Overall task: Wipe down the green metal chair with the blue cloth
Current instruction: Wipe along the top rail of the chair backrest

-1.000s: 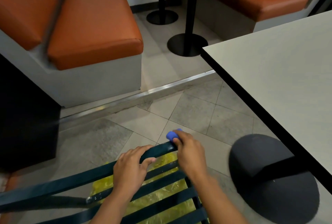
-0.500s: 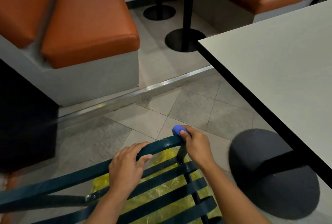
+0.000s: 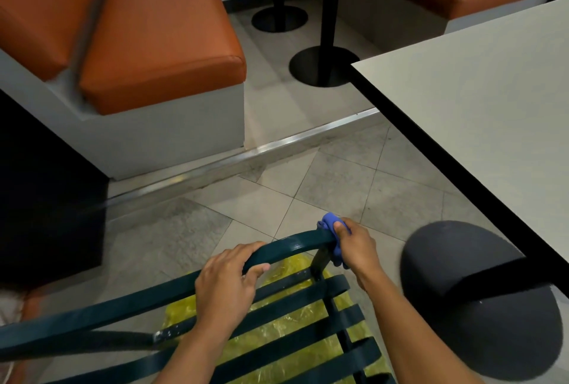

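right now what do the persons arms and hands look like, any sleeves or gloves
Both forearms are bare as far as the frame shows: no sleeves, gloves, watch or rings visible. The left hand and right hand have short, unpainted nails.

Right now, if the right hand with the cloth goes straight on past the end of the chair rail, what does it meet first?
Probably nothing close: past the right hand and cloth the rail ends, and only floor tiles show, lower down. Depth is unclear.

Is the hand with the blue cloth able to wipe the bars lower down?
Probably yes. The right hand holds the blue cloth at the top rail's corner, and the slats just beneath look uncovered.
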The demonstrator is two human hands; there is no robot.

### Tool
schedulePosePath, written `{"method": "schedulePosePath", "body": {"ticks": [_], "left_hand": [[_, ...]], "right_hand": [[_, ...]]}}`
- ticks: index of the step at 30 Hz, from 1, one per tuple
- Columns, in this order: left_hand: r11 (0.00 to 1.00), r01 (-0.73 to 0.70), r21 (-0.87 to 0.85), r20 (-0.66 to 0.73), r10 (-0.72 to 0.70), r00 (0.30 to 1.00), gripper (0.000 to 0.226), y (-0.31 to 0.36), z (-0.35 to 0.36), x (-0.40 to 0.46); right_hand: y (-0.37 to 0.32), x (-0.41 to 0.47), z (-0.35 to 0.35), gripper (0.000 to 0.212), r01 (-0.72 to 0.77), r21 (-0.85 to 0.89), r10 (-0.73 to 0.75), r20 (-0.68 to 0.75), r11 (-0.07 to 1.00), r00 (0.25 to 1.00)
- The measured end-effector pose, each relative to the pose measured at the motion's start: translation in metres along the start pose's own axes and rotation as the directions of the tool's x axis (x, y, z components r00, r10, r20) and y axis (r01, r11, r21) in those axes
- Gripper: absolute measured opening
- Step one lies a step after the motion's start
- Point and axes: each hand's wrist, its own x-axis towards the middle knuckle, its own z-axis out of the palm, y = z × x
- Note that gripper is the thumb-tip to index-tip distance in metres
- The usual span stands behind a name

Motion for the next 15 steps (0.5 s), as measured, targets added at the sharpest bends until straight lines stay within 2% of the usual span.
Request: {"method": "schedulePosePath", "body": {"ticks": [4, 8, 10, 13, 15], "left_hand": [[1.000, -0.021, 0.021, -0.018, 0.021, 1.000, 0.035, -0.001, 0.002, 0.000], [1.000, -0.008, 0.013, -0.023, 0.008, 1.000, 0.034, 0.002, -0.001, 0.001], [1.000, -0.007, 0.022, -0.031, 0.008, 1.000, 0.033, 0.003, -0.001, 0.000], [0.998, 0.001, 0.057, -0.046, 0.001, 0.999, 0.031, 0.004, 0.000, -0.001], [0.996, 0.041, 0.074, -0.009, -0.041, 0.999, 0.030, 0.005, -0.001, 0.001]], "right_hand": [[-0.005, -0.020, 0.000, 0.026, 0.194, -0.004, -0.194, -0.018, 0.981, 0.981], [-0.017, -0.006, -0.001, 0.023, 0.145, -0.118, -0.142, 0.038, 0.982, 0.989], [-0.024, -0.018, 0.002, 0.023, 0.209, -0.207, -0.207, 0.033, 0.956, 0.978], [-0.039, -0.052, 0.029, 0.025, 0.431, -0.430, -0.457, 0.047, 0.793, 0.888], [-0.050, -0.067, 0.053, 0.025, 0.485, -0.609, -0.526, 0.126, 0.628, 0.841]]}}
